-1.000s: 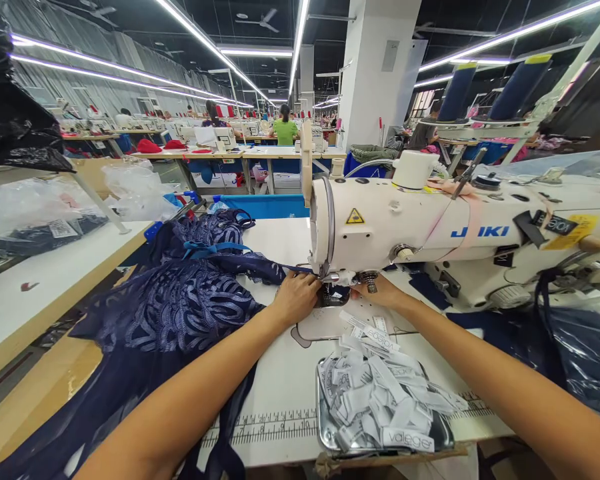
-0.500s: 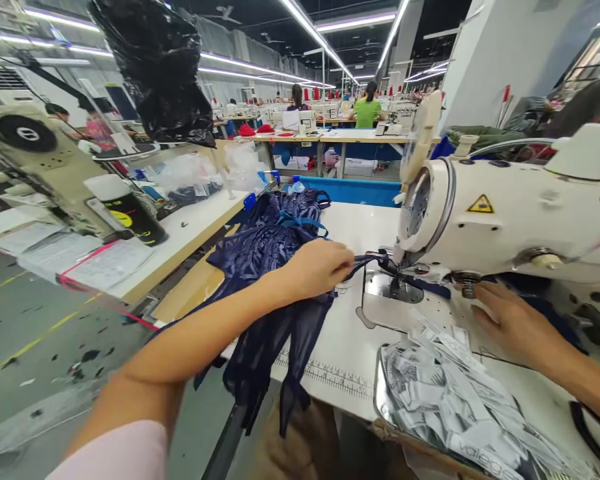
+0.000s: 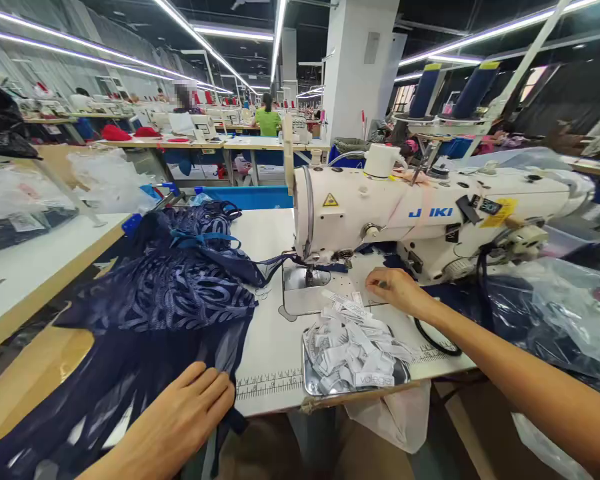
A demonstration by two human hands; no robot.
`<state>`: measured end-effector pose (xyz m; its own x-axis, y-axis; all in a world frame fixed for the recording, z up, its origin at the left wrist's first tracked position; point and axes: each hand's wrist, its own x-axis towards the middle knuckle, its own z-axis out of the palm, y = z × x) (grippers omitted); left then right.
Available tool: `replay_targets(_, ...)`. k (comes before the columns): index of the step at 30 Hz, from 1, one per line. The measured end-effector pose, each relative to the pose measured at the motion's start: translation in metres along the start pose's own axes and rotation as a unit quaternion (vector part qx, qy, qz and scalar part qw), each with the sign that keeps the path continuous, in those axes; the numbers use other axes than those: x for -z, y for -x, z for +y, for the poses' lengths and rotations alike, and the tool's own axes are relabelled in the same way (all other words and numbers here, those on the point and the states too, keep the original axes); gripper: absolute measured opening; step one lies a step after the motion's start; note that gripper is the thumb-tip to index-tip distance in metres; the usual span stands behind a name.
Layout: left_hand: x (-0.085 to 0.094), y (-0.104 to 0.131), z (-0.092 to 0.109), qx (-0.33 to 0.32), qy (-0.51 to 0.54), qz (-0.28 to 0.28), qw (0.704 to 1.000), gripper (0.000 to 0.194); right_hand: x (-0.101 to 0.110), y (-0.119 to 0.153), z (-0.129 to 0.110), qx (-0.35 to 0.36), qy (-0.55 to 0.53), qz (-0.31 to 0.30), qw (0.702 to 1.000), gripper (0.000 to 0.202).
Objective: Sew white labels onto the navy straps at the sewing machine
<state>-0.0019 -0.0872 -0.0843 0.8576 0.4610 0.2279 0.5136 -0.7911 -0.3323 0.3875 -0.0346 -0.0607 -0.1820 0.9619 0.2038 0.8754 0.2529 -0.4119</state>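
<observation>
A navy lace garment (image 3: 180, 287) with sheer lower panels spreads over the left of the sewing table (image 3: 265, 340) and hangs past its edge. Its strap runs to the needle area of the white sewing machine (image 3: 350, 207). My left hand (image 3: 195, 407) lies low on the sheer fabric, fingers curled and closed on it. Right of the needle plate, my right hand (image 3: 397, 290) is closed in a pinch, with a small dark bit showing at the fingers that I cannot make out. White labels (image 3: 355, 347) lie heaped in a metal tray just below that hand.
A side table (image 3: 45, 273) with plastic bags stands at the left. Clear plastic (image 3: 570, 313) covers dark fabric at the right. Thread cones (image 3: 473, 90) stand behind the machine. Other people work at tables farther back.
The view has swung right. My left hand has left the strap near the needle and moved down to the sheer fabric. My right hand has come nearer the labels, its fingers now pinched.
</observation>
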Motion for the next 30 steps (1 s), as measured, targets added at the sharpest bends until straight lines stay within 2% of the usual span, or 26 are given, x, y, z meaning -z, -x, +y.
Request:
replay_targets(3, 0.006, -0.015, 0.003, 0.035, 0.051, 0.042, 0.997, 0.03, 0.001, 0.004, -0.002, -0.002, -0.005, -0.028, 1.0, 0.015)
replay_targets(5, 0.01, -0.023, 0.007, 0.058, 0.142, 0.078, 0.985, 0.03, 0.001, 0.005, -0.004, 0.018, -0.015, -0.044, 0.999, 0.014)
replay_targets(9, 0.018, -0.041, 0.008, 0.145, 0.331, 0.076, 0.929, 0.026, 0.001, 0.002, -0.009, 0.069, -0.001, -0.072, 0.995, 0.013)
replay_targets(11, 0.021, -0.056, 0.004, 0.173, 0.37, 0.099, 0.908, 0.021, 0.003, 0.002, -0.009, 0.053, 0.03, -0.077, 0.995, 0.013)
replay_targets(13, 0.021, -0.077, -0.004, 0.182, 0.385, 0.125, 0.896, 0.018, 0.003, 0.005, -0.008, 0.006, 0.045, -0.092, 0.995, 0.017)
replay_targets(17, -0.002, -0.125, -0.023, 0.187, 0.383, 0.118, 0.897, 0.027, -0.003, 0.012, -0.005, -0.068, 0.005, -0.135, 0.988, 0.025)
replay_targets(19, -0.02, -0.143, -0.033, 0.207, 0.353, 0.112, 0.906, 0.034, -0.007, 0.015, -0.005, -0.091, -0.033, -0.153, 0.983, 0.021)
replay_targets(21, -0.036, -0.153, -0.04, 0.2, 0.329, 0.079, 0.92, 0.038, -0.012, 0.016, -0.004, -0.104, -0.066, -0.166, 0.978, 0.014)
replay_targets(24, -0.044, -0.155, -0.046, 0.164, 0.316, 0.017, 0.934, 0.041, -0.014, 0.017, -0.002, -0.098, -0.12, -0.142, 0.978, 0.011)
replay_targets(26, -0.037, -0.151, -0.045, 0.17, 0.328, 0.017, 0.929, 0.036, -0.012, 0.018, -0.002, -0.087, -0.156, -0.088, 0.98, 0.014)
replay_targets(28, -0.024, -0.149, -0.04, 0.202, 0.362, 0.044, 0.909, 0.03, -0.008, 0.019, -0.004, -0.084, -0.188, -0.034, 0.978, 0.017)
replay_targets(30, -0.008, -0.15, -0.032, 0.228, 0.421, 0.061, 0.876, 0.028, -0.004, 0.022, -0.009, -0.091, -0.23, -0.014, 0.969, 0.02)
